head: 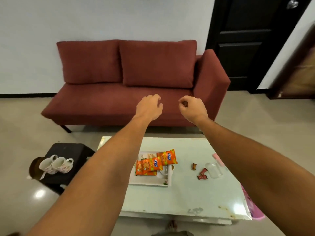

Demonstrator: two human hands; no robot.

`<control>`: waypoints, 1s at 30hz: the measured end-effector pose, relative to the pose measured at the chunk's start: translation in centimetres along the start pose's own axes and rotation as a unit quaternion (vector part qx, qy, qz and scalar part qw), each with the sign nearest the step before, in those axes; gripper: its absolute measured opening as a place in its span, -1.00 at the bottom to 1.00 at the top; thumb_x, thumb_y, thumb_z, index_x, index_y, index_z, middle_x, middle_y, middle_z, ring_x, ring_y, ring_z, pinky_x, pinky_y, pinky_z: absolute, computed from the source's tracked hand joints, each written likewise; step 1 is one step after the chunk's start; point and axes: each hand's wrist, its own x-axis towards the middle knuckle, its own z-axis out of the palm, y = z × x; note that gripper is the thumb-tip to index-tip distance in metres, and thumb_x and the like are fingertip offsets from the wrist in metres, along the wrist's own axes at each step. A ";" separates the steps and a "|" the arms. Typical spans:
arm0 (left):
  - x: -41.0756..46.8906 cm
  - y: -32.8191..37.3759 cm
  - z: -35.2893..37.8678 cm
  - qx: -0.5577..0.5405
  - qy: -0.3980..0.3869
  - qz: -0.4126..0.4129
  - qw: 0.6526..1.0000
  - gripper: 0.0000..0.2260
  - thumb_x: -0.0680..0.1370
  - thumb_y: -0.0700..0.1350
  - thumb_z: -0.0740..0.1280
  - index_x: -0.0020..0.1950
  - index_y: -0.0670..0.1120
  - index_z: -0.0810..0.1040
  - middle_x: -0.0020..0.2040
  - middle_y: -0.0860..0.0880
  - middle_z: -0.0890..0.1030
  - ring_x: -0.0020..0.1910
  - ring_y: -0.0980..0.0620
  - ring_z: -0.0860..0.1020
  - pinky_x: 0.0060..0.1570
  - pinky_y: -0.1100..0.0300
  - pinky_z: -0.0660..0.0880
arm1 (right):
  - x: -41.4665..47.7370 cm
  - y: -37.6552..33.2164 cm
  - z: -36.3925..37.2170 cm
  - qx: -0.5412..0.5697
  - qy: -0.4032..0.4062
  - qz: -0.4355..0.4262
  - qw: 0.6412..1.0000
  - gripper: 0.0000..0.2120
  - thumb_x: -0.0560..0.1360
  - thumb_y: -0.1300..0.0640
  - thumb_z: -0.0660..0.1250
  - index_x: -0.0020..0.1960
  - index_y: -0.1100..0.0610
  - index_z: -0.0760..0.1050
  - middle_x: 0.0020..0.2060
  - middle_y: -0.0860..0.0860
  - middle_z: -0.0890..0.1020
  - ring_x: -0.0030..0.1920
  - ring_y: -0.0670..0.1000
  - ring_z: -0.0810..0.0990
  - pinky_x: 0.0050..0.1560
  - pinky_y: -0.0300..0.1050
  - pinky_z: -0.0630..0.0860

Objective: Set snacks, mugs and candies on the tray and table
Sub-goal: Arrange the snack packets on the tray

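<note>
— Above the bench (187, 193), out toward the red sofa (136, 92), both your arms are stretched forward. Where are your hands exactly?

— Your left hand (150, 108) hangs in front of the sofa seat, palm down, fingers (157, 97) loosely curled and a little apart, with nothing in them. Your right hand (192, 108) is just beside it, not touching it, with the fingers curled in and pressed together around something small and dark; you cannot tell what it is.

— And the snacks?

— Three orange snack packets (155, 163) lie overlapping on the white tray (150, 182), toward its far end. Your tray sits on the bench near the left edge, about midway between the far and near edges.

— The candies?

— You have a few wrapped candies (202, 172) loose on the bench top, right of the tray and well apart from it. One brown one lies farthest from you; the reddish ones lie nearer you, just beside a clear plastic container (214, 170). A pink object (218, 159) lies by the right edge, partly hidden by your right forearm.

— The mugs?

— Two white patterned mugs (56, 166) lie tipped on their sides, touching each other, on the black stool (68, 160) on the floor to the left of your bench.
</note>
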 end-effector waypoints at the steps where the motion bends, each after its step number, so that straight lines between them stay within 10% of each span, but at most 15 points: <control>1: -1.0 -0.9 -0.4 0.002 -0.001 -0.007 1.000 -0.65 0.64 0.07 0.25 0.39 0.00 0.48 0.28 -0.06 0.59 0.25 -0.11 0.53 0.19 -0.04 0.52 | -0.3 -0.9 0.5 0.002 -0.005 -0.002 1.000 -0.76 0.57 0.06 0.28 0.18 0.02 0.64 0.05 -0.03 0.72 0.05 0.03 0.67 0.13 0.03 0.62; 14: -4.5 -11.1 0.9 -0.018 -0.062 -0.045 0.997 -0.60 0.65 0.07 0.26 0.48 0.01 0.39 0.39 -0.03 0.51 0.32 -0.06 0.49 0.25 0.01 0.51 | -0.4 -6.6 9.4 0.019 -0.035 0.047 0.998 -0.76 0.60 0.05 0.30 0.25 0.01 0.58 0.07 -0.03 0.69 0.01 -0.02 0.63 0.02 -0.10 0.62; 30: -5.3 -24.9 23.1 -0.050 -0.287 -0.044 0.956 -0.55 0.61 -0.01 0.29 0.50 0.02 0.37 0.40 -0.06 0.49 0.40 -0.10 0.41 0.28 -0.01 0.48 | -8.0 7.5 31.5 -0.006 -0.171 0.430 0.886 -0.85 0.48 0.15 0.31 -0.03 0.17 0.61 -0.06 0.14 0.68 0.03 0.22 0.64 -0.04 -0.05 0.53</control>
